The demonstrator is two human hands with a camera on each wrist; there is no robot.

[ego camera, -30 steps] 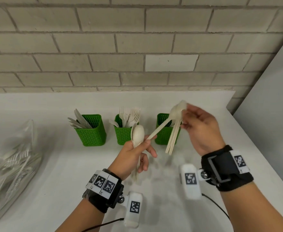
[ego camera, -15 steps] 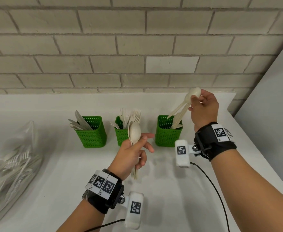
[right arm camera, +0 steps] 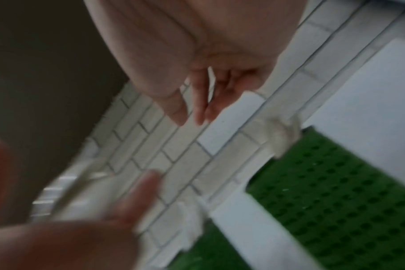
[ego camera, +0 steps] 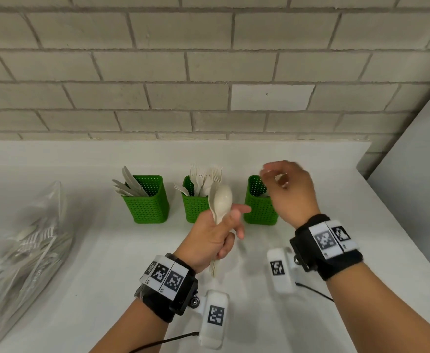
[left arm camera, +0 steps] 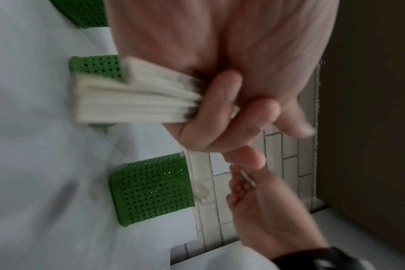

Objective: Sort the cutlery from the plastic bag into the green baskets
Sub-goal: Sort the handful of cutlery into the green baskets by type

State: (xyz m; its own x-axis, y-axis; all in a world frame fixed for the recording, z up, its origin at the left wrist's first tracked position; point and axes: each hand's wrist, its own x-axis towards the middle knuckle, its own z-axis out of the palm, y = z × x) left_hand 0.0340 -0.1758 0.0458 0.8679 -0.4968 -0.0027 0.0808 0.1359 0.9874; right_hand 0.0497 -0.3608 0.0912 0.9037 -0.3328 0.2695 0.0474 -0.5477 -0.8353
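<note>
From the head view, the left hand (ego camera: 215, 235) grips a bunch of cream spoons (ego camera: 221, 201), with the round bowls sticking up and the handle ends poking out under the fist. The left wrist view shows what the head view hides: the flat handles (left arm camera: 132, 98) lie stacked like a small deck, and the fingers (left arm camera: 216, 107) are curled tight around them.

The right hand (ego camera: 289, 192) hangs over the right green basket (ego camera: 258, 210). Its fingers are spread loose and it holds nothing (it is blurry in every view). In the right wrist view the fingers (right arm camera: 178, 107) point down at the brick wall, and a spoon bowl (right arm camera: 278, 137) peeks over the basket rim.

Three green baskets stand in a row on the white table (ego camera: 94, 250), close to the wall. They are plastic, with rounded corners and walls full of little holes. The left basket (ego camera: 146, 207) holds knives (ego camera: 130, 183) that lean to the left. The middle basket (ego camera: 195, 207) holds forks (ego camera: 205, 175) with the prongs up.

The clear plastic bag (ego camera: 23, 240) lies at the far left of the table, crinkly and shiny, with more pale cutlery inside.

Both wrists wear black bands with black-and-white square code tags (ego camera: 167, 276). A white camera block (ego camera: 215, 317) hangs under each wrist with one more tag. The tags show no words that can be read.

The wall (ego camera: 209, 72) is made of pale grey bricks.
</note>
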